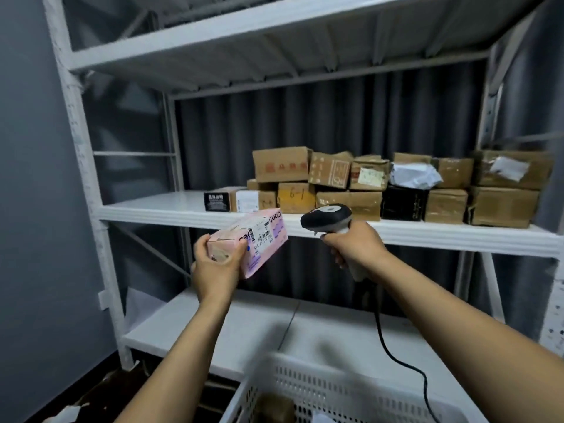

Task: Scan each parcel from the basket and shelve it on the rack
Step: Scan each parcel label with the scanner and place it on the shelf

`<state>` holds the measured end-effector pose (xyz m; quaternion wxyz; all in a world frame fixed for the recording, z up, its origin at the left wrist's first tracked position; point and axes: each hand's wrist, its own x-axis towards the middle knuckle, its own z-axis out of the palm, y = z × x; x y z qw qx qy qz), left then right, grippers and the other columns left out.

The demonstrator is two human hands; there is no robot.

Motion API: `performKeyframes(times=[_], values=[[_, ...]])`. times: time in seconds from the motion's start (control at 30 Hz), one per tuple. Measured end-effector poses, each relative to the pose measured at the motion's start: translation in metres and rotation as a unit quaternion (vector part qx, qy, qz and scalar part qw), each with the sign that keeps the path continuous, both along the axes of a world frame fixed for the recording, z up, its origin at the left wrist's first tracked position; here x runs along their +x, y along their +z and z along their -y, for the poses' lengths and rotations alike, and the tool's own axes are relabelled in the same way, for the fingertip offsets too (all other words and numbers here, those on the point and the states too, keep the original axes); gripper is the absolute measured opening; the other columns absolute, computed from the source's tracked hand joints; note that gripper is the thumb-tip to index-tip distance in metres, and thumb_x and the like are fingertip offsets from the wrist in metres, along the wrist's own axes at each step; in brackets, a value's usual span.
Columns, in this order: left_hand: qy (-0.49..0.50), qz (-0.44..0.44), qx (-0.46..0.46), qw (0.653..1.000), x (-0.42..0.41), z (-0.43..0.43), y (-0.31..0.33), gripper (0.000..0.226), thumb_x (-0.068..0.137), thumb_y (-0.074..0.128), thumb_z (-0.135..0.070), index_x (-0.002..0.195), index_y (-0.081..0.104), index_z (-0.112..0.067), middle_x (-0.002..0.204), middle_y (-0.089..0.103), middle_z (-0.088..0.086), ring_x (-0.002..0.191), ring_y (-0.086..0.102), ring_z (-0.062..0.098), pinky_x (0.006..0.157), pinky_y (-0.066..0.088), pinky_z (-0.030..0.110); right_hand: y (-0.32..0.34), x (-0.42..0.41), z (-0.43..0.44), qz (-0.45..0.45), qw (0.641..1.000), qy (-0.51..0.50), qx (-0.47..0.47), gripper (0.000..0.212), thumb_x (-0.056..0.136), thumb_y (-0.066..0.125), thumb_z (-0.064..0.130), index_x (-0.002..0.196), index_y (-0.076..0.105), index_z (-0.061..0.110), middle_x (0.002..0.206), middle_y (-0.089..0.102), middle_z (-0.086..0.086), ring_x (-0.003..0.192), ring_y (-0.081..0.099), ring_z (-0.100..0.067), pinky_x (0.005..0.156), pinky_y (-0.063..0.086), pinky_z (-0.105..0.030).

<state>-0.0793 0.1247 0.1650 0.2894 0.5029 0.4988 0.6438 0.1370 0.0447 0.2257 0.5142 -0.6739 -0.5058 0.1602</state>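
Observation:
My left hand (215, 265) grips a pink parcel (262, 239) by its near end and holds it tilted in front of the middle shelf, its white barcode label facing up. My right hand (355, 244) is closed on the handle of a black and white barcode scanner (328, 218), whose head points left toward the parcel. The two are a short gap apart. The white rack (171, 209) stands ahead. The white perforated basket (320, 389) sits at the bottom, with a brown parcel (274, 407) partly visible inside.
Several cardboard boxes (396, 184) are stacked in two layers along the middle and right of the middle shelf. A black cable (393, 355) hangs from the scanner over the basket. The lower shelf (213, 325) and a grey wall at left are in view.

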Motion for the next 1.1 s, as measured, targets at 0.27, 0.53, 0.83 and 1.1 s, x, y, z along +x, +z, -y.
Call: performKeyframes(times=[0.27, 0.53, 0.83, 1.1], values=[[0.065, 0.006, 0.072, 0.995, -0.013, -0.07, 0.067, 0.074, 0.072, 0.08, -0.041, 0.135, 0.043, -0.03, 0.127, 0.047, 0.012, 0.094, 0.045, 0.018, 0.082, 0.036, 0.021, 0.07, -0.024, -0.086, 0.001, 0.999, 0.016, 0.044, 0.009, 0.084, 0.064, 0.013, 0.088, 0.063, 0.005, 0.067, 0.06, -0.009, 0.046, 0.056, -0.02, 0.047, 0.047, -0.027], [0.107, -0.01, 0.073, 0.992, -0.016, -0.191, 0.11, 0.078, 0.071, 0.077, -0.05, 0.137, 0.038, -0.033, 0.127, 0.045, 0.016, 0.115, 0.05, 0.036, 0.094, 0.045, 0.037, 0.112, -0.035, -0.182, 0.06, 0.997, 0.032, 0.03, 0.017, 0.085, 0.067, 0.015, 0.086, 0.065, -0.002, 0.069, 0.064, -0.014, 0.055, 0.065, -0.03, 0.061, 0.059, -0.043], [0.082, -0.116, 0.061, 0.988, 0.006, -0.28, 0.117, 0.079, 0.076, 0.076, -0.047, 0.141, 0.036, -0.027, 0.13, 0.041, 0.02, 0.116, 0.046, 0.04, 0.093, 0.042, 0.036, 0.11, -0.028, -0.248, 0.099, 0.995, 0.008, -0.009, 0.023, 0.084, 0.068, 0.022, 0.072, 0.066, 0.003, 0.062, 0.066, -0.013, 0.057, 0.065, -0.031, 0.063, 0.058, -0.04], [0.019, -0.161, 0.029, 0.986, 0.018, -0.322, 0.112, 0.087, 0.076, 0.075, -0.032, 0.147, 0.024, -0.023, 0.135, 0.035, 0.02, 0.118, 0.043, 0.042, 0.096, 0.04, 0.038, 0.112, -0.02, -0.273, 0.122, 0.992, -0.005, -0.011, 0.019, 0.084, 0.068, 0.024, 0.072, 0.066, 0.009, 0.06, 0.065, -0.007, 0.05, 0.061, -0.021, 0.048, 0.046, -0.024]])
